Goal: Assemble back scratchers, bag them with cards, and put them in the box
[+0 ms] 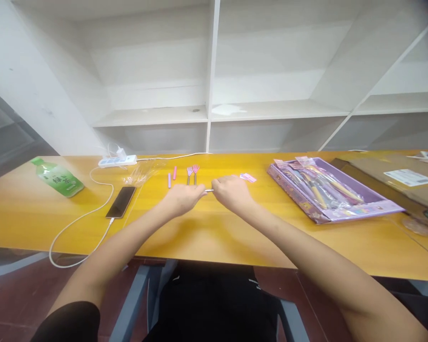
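Observation:
Above the middle of the table, my left hand [185,197] and my right hand [231,190] are both closed. A thin metal rod [209,190] shows in the small gap between them, and each set of fingers grips one end of it. What the fists cover of the rod is hidden. Just beyond my left hand lie two small hand-shaped back scratcher heads on metal stems, one pale purple [189,171] and one pink [196,169]. Left of these rest a purple tube-like handle [169,180] and a pink one [175,172]. A pink card [248,177] lies past my right hand.
On the right are a purple display box [374,208] of wrapped items and a cardboard box [364,173]. Leftward lie a phone [121,202] on a white cable, crumpled clear plastic [141,175], a power strip [117,161] and a green bottle [59,178]. White shelves [157,116] stand behind.

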### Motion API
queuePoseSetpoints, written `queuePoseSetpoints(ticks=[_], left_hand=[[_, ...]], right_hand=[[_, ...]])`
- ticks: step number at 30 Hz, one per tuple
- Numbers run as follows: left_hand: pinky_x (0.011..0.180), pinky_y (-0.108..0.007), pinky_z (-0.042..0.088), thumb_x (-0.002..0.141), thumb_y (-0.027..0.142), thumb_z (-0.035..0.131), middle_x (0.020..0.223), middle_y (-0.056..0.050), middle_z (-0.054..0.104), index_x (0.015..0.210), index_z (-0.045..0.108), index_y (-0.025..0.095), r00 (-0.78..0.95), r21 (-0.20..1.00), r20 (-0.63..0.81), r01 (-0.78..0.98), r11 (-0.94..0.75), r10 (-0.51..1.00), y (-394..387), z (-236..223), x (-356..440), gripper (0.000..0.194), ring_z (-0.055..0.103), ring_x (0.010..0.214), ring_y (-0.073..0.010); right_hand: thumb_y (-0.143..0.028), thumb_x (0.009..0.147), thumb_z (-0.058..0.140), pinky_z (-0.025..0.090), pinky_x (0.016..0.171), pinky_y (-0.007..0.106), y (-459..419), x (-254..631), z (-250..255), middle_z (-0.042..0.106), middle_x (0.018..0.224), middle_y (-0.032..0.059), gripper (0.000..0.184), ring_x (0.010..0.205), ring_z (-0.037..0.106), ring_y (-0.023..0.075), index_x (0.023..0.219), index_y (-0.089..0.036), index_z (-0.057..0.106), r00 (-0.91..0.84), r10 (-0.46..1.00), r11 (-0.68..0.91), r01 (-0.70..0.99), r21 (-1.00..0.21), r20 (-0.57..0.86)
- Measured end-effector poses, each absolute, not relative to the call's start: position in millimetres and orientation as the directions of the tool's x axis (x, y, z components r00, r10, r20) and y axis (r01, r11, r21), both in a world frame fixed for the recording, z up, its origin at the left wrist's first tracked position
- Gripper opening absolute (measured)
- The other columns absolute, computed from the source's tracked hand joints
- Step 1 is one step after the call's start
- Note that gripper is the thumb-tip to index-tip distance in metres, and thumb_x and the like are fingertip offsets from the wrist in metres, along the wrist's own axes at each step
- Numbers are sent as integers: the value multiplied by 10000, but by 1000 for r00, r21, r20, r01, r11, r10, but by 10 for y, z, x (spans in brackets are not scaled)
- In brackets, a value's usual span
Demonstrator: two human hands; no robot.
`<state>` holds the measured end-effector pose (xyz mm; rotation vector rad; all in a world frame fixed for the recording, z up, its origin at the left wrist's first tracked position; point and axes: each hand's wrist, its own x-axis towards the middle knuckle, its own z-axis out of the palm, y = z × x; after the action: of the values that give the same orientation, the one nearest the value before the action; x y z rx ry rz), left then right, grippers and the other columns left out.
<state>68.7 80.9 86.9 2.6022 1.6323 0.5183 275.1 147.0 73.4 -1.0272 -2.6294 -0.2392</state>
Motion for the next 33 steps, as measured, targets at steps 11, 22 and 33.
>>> queuePoseSetpoints(ticks=[11, 22, 33], left_hand=[[574, -253, 344, 1043, 344, 461, 723, -34, 642, 852, 607, 221, 395, -135, 48, 913, -386, 917, 287, 801, -1274, 270, 593, 611, -179], [685, -270, 429, 1124, 568, 307, 922, -84, 736, 1044, 694, 203, 303, -255, 191, 934, -251, 934, 179, 838, -1362, 538, 684, 856, -210], [638, -265, 387, 1136, 476, 344, 883, -63, 705, 977, 642, 201, 353, -285, 70, 903, -321, 933, 71, 701, -1176, 436, 647, 777, -189]], right_hand=[[-53, 846, 465, 272, 639, 330, 2027, 5101, -285, 593, 602, 66, 284, 607, 499, 202, 617, -213, 517, -603, 746, 614, 787, 58, 282], [-305, 1022, 497, 363, 635, 320, 1722, 5386, -172, 658, 940, 86, 220, 880, 629, 245, 831, -232, 577, -349, 913, 385, 908, -166, 209], [-292, 1040, 491, 369, 665, 353, 1597, 5374, 82, 755, 1018, 203, 259, 831, 677, 298, 1194, -222, 687, -31, 975, 18, 998, -60, -220]])
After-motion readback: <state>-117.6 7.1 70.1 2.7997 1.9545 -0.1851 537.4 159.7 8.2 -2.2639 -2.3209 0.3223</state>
